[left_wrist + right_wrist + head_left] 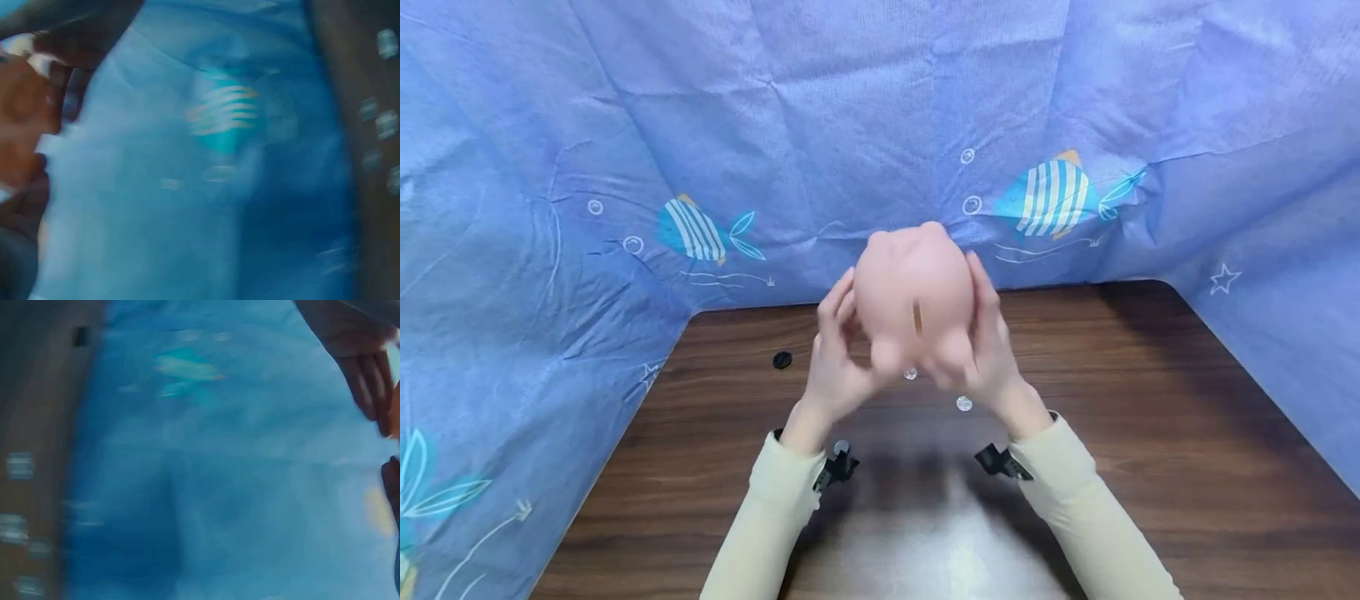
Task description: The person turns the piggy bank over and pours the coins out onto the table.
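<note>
A pink piggy bank (914, 271) is held up above the table, its coin slot facing the head camera. From the left side my left hand (837, 371) grips it, and on the opposite side my right hand (996, 354) does the same. Both wrist views are blurred; a part of the piggy bank (22, 119) shows at the left edge of the left wrist view. Below the hands, clear or silvery coin-like discs lie on the table, among them one disc (964, 403) by the right hand and another (842, 447) by the left wrist.
A black round cap-like piece (782, 360) lies on the brown wooden table (1150, 433), left of the hands. Blue cloth (865, 125) with striped fish hangs behind the table and along its sides.
</note>
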The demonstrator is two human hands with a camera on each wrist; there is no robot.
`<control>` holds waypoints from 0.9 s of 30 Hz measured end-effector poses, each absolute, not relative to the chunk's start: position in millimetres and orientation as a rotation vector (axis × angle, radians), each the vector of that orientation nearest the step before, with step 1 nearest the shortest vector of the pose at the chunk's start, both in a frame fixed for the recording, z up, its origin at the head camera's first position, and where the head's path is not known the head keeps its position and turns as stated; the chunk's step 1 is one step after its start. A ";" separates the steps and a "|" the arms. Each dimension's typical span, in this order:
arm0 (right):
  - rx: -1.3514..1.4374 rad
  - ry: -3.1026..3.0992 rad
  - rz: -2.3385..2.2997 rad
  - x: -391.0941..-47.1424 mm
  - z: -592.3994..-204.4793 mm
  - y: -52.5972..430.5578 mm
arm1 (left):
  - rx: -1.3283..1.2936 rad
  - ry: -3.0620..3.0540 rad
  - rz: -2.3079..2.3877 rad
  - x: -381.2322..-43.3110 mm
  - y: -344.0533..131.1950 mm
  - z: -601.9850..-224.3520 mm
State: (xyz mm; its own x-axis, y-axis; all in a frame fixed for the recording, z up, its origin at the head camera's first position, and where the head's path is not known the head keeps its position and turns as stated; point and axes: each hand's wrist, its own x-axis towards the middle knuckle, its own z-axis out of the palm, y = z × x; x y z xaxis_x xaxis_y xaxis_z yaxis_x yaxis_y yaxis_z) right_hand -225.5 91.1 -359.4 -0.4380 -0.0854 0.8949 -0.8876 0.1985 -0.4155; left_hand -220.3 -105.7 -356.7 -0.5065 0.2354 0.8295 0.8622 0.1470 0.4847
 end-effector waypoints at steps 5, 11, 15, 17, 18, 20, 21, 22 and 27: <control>0.416 -2.539 1.830 -260.8 -400.0 96.1 | -0.372 -2.462 -2.080 -259.1 -98.7 -400.4; 0.266 -2.764 1.915 -271.9 -421.2 99.6 | -0.183 -2.631 -2.251 -271.8 -100.7 -427.3; 0.293 -2.774 1.938 -272.5 -417.8 97.2 | -0.194 -2.643 -2.237 -272.8 -105.8 -426.1; 0.306 -2.791 1.956 -272.9 -415.0 96.1 | -0.202 -2.654 -2.227 -273.0 -108.5 -425.0; 0.316 -2.792 1.966 -272.6 -412.4 95.6 | -0.212 -2.646 -2.222 -272.1 -109.3 -422.7; 0.348 -2.774 1.922 -269.1 -404.2 95.8 | -0.241 -2.605 -2.169 -267.0 -109.4 -413.2; 0.383 -2.740 1.869 -265.4 -397.8 96.2 | -0.288 -2.559 -2.128 -263.1 -109.2 -406.3; 0.430 -2.673 1.833 -260.2 -390.2 96.6 | -0.345 -2.500 -2.068 -257.4 -109.1 -397.6; 0.904 -1.994 1.529 -223.4 -349.0 98.6 | -0.897 -2.052 -1.595 -217.5 -111.4 -348.4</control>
State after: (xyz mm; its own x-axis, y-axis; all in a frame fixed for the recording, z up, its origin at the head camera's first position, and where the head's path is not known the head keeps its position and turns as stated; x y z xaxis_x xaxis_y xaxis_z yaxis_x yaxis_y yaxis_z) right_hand -223.4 98.6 -349.0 -0.6743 -0.2182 0.7055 -0.7380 0.1636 -0.6547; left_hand -217.5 -111.4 -348.4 -0.7192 0.2471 0.6494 0.6903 0.1478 0.7083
